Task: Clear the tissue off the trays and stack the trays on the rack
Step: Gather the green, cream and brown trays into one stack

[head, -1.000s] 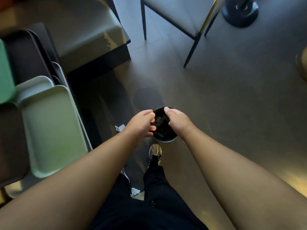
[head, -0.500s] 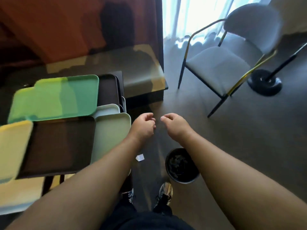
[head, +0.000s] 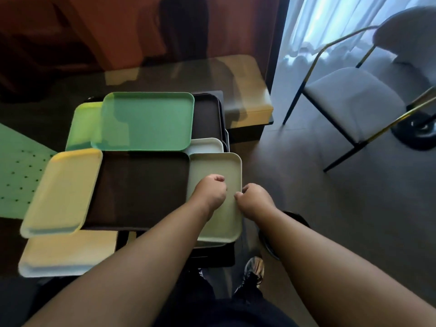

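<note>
1. Both hands loosely curled, holding nothing: left hand (head: 208,191) hovers over the pale green tray (head: 215,197); right hand (head: 253,199) sits just off that tray's 3 o'clock edge. Whether any finger touches the rim, can't tell.
2. Hands flank the tray's right side, likely lining up for a two-handed lift, since it's the nearest tray and lies on top.
3. Trays are spread overlapping on the dark worktop (head: 165,76): big brown tray (head: 141,190) at centre, yellow tray (head: 63,192) tilted at 9 o'clock, teal green tray (head: 146,121) at 12 o'clock lying over a lime tray (head: 82,123) and dark trays (head: 207,116).
4. More: a white tray (head: 207,146) peeks out at 12 o'clock of the pale green one; a cream tray (head: 68,253) at 7 o'clock.
5. No tissue visible on any tray; clearing looks done for those in view.
6. Black bin (head: 295,220) on the floor at 5 o'clock, mostly hidden by the right forearm, probably parked close for dumping tissue.
7. Green perforated panel (head: 16,171) at 9 o'clock; may be the rack, unsure.
8. Chair (head: 354,100) at 2 o'clock.
9. Stacking not started; overlaps mean the top trays must go first.
</note>
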`<action>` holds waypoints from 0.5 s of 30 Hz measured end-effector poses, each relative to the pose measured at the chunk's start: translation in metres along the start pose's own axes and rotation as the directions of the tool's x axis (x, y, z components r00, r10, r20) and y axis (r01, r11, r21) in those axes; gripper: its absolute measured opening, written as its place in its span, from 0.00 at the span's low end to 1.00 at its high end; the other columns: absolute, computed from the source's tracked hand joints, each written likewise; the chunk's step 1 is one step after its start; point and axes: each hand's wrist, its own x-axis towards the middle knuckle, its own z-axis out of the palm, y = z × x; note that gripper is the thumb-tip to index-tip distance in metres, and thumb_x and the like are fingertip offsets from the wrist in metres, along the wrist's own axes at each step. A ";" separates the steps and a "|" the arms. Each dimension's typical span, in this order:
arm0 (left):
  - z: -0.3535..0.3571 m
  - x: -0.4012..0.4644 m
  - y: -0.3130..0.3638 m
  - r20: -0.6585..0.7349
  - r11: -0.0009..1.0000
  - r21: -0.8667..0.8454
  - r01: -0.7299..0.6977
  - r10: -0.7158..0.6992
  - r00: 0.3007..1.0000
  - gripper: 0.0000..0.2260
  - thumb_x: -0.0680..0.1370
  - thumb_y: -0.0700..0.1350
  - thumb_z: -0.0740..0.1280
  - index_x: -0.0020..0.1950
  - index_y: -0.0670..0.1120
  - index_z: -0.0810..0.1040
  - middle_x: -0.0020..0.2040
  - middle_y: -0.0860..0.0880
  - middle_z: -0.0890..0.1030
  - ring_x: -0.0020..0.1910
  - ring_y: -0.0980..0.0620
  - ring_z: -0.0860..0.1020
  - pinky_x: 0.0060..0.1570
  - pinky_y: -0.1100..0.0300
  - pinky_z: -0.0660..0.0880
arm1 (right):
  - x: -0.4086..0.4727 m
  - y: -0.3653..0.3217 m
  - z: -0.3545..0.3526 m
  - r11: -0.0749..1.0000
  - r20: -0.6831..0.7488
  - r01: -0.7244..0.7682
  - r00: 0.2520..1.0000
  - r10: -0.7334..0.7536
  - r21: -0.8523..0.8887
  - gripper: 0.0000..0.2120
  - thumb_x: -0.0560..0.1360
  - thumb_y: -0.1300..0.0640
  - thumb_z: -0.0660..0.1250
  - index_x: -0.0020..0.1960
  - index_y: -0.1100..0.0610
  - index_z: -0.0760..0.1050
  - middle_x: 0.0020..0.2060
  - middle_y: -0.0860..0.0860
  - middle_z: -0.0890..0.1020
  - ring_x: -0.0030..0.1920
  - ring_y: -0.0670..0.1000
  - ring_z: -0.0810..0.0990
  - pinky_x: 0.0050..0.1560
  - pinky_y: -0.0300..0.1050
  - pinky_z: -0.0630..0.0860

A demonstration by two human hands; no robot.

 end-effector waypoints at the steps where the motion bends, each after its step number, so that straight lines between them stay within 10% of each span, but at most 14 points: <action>1: -0.017 0.000 0.004 0.045 1.000 0.018 -0.019 0.018 0.999 0.26 0.65 0.42 0.60 0.63 0.44 0.76 0.53 0.34 0.81 0.42 0.47 0.74 0.38 0.60 0.68 | -0.003 -0.013 0.007 0.999 -0.046 -0.018 0.999 0.019 0.029 0.11 0.79 0.50 0.62 0.51 0.56 0.78 0.52 0.55 0.84 0.52 0.60 0.81 0.46 0.47 0.74; 6: -0.039 -0.015 0.022 0.099 0.965 0.156 -0.212 0.198 0.975 0.18 0.77 0.38 0.62 0.67 0.45 0.75 0.56 0.46 0.78 0.51 0.47 0.77 0.49 0.59 0.75 | -0.016 -0.023 -0.003 0.958 -0.265 -0.016 0.960 0.095 0.286 0.12 0.81 0.52 0.57 0.49 0.59 0.74 0.46 0.54 0.80 0.51 0.60 0.78 0.47 0.50 0.71; 15: -0.085 -0.012 0.055 -0.091 0.904 0.262 -0.337 0.371 0.924 0.30 0.76 0.46 0.67 0.76 0.44 0.62 0.72 0.40 0.67 0.67 0.40 0.71 0.68 0.48 0.70 | -0.045 -0.045 -0.040 0.829 -0.465 0.168 0.877 0.121 0.533 0.12 0.82 0.51 0.59 0.49 0.59 0.74 0.42 0.51 0.79 0.46 0.55 0.78 0.49 0.52 0.75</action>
